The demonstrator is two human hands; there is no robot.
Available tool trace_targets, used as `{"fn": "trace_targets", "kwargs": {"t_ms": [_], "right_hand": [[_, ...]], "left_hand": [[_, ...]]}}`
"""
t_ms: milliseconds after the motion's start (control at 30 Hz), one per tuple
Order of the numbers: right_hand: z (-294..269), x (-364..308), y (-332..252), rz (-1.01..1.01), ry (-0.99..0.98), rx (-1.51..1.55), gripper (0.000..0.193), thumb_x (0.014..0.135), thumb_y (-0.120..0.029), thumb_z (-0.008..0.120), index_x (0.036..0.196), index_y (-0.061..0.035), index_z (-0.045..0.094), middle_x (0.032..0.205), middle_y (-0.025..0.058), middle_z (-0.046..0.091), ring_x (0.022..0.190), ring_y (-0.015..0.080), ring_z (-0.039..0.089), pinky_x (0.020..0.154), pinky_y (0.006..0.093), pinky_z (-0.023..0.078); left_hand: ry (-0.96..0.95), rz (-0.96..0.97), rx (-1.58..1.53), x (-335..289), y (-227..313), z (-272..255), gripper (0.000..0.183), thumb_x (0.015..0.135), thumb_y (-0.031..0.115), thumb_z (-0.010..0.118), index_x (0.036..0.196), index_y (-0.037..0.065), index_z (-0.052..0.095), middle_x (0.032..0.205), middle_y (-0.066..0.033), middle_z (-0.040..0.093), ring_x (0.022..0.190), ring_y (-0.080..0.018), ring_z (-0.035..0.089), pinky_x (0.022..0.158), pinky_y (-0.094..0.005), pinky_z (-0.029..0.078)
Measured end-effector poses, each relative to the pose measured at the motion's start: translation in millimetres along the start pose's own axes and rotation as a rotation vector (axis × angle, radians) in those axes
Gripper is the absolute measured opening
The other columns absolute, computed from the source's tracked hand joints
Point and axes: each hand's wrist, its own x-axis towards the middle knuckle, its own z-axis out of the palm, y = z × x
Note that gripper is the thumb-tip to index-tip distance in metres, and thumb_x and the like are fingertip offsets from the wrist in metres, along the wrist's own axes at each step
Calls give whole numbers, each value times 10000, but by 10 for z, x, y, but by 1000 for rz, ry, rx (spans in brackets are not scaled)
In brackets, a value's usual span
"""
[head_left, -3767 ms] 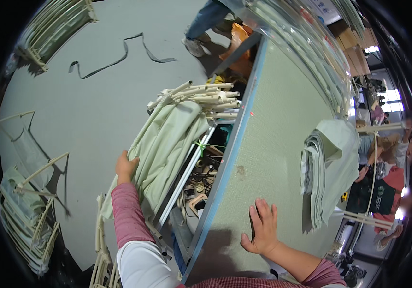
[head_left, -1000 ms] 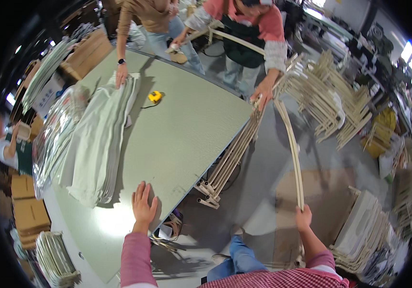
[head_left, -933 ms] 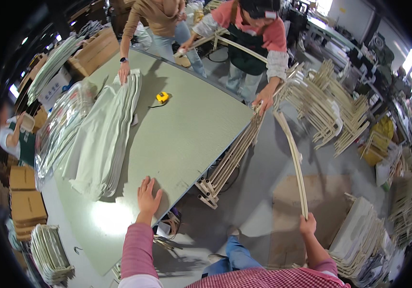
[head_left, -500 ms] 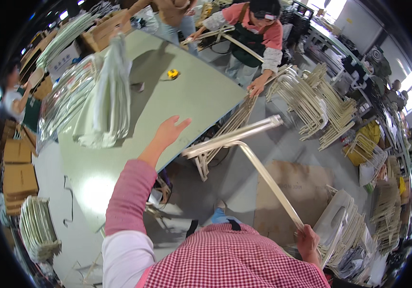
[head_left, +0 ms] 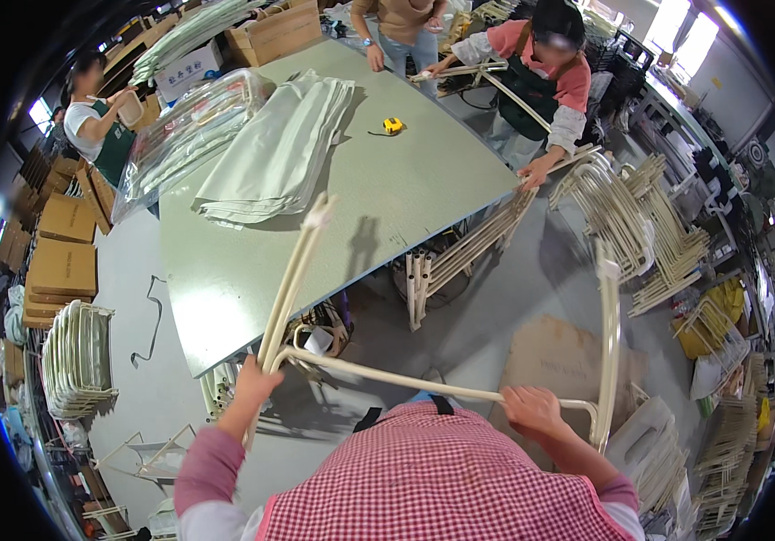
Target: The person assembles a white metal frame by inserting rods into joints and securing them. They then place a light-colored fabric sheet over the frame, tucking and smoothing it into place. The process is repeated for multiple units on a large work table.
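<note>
A cream metal tube frame (head_left: pixel 405 381) spans in front of my checked apron, its two side legs pointing up and away from me. My left hand (head_left: pixel 258 386) is closed round the left side tubes, by the corner where the crossbar meets them. Near its right end, the crossbar is gripped by my right hand (head_left: pixel 532 410). The left leg reaches over the near edge of the green table (head_left: pixel 405 194). The far tips of both legs are blurred by motion.
A stack of pale fabric pieces (head_left: pixel 270 153) and a yellow tape measure (head_left: pixel 393 126) lie on the table. Across it, a co-worker in pink (head_left: pixel 541 81) handles tubes. More tube frames (head_left: pixel 604 207) stand at right. Cardboard (head_left: pixel 577 361) lies on the floor.
My left hand has come back from over the table and taken hold of the frame. My right hand now holds the crossbar, and the frame has turned so both legs point away.
</note>
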Motion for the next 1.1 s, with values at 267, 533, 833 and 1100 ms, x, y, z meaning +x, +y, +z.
{"fn": "trace_targets", "kwargs": {"t_ms": [267,533,833,1100], "right_hand": [[392,711,-44,-360,-251,309,223,815,-231,614,1009,-125,585,849,61,645,808,258,639,711,401,492],[643,1115,-404,-191,-766,424,379,888,-514,550,1009,-173,661,931,74,702,932,311,647,817,446,501],[1182,1885,550,582,45,153,616,690,-374,762,1162,-21,584,1078,179,646,1009,321,619,865,387,479],[1475,1635,678,809,-229,466,474,691,-321,690,1030,-28,533,968,224,654,943,386,637,830,441,491]], "left_hand": [[290,-232,-284,-1500,-1671,245,374,638,69,666,963,-16,502,804,-128,561,712,-242,569,662,-366,484],[309,-505,-334,-2260,-2346,465,329,651,72,653,943,-18,530,745,-114,580,665,-222,598,619,-355,490],[238,-527,-412,-2385,-2530,368,298,687,57,608,964,-16,526,698,-92,571,611,-201,569,578,-348,467],[238,-345,-468,-2276,-2583,411,773,751,58,620,1451,125,300,1037,-101,572,764,-178,564,642,-318,481]]}}
